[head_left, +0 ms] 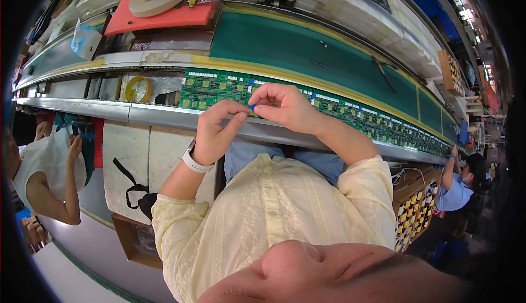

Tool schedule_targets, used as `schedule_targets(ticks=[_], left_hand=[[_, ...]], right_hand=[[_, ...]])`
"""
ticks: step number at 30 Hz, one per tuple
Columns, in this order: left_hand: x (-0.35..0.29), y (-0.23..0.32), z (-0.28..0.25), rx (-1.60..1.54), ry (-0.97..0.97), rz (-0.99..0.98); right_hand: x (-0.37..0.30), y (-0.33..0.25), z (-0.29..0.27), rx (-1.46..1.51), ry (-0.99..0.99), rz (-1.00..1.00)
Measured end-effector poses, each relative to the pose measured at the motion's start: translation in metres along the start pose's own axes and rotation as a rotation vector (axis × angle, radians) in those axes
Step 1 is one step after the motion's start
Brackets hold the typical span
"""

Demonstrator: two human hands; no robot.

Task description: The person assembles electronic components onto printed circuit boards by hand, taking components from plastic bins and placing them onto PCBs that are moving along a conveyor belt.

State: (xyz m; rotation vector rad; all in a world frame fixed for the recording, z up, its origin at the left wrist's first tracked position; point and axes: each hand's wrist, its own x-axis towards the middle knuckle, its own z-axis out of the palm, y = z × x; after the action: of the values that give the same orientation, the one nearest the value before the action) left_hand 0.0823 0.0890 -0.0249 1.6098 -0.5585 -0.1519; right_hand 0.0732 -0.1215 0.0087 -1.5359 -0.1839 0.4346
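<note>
Over the near edge of a long row of green circuit boards (pixel 213 90), my two hands meet fingertip to fingertip. A tiny blue component (pixel 252 107) shows between the thumb and forefinger of my right hand (pixel 289 107). My left hand (pixel 216 129) is closed in a pinch right beside it, its fingertips at the blue piece. Whether the left fingers grip part of that component is too small to tell. The boards carry white connectors, yellowish square parts and a few blue parts.
A metal rail (pixel 159 112) runs along the near side of the boards. Beyond lies a green bench surface (pixel 274 40) with tweezers (pixel 383 73). A yellow tape roll (pixel 138 89) sits left of the boards. Co-workers are at far left and far right.
</note>
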Motion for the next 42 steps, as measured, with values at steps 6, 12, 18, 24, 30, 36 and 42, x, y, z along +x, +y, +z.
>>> schedule_targets(ticks=[6, 12, 18, 24, 30, 36, 42], left_hand=[[0.002, 0.008, 0.003, 0.076, -0.047, -0.011], [0.003, 0.007, 0.005, 0.497, 0.018, 0.423], [0.004, 0.006, 0.006, 0.746, 0.083, 0.693], [0.001, 0.005, 0.007, 0.877, 0.119, 0.778], [-0.001, 0.004, 0.007, 0.905, 0.111, 0.791], [-0.005, 0.002, 0.007, 0.781, 0.073, 0.675], [-0.01, 0.003, 0.016, 0.239, 0.053, 0.281]], right_hand=[[-0.004, 0.0, -0.004, -0.106, -0.029, -0.024], [-0.005, 0.002, -0.004, -0.102, -0.024, -0.051], [-0.007, 0.002, -0.003, 0.054, -0.035, 0.021], [-0.007, 0.004, -0.001, 0.133, -0.061, 0.046], [-0.006, 0.007, -0.001, 0.078, -0.075, 0.061], [-0.008, 0.008, 0.003, 0.086, -0.074, 0.059], [-0.014, -0.01, 0.008, -0.336, 0.0, -0.113]])
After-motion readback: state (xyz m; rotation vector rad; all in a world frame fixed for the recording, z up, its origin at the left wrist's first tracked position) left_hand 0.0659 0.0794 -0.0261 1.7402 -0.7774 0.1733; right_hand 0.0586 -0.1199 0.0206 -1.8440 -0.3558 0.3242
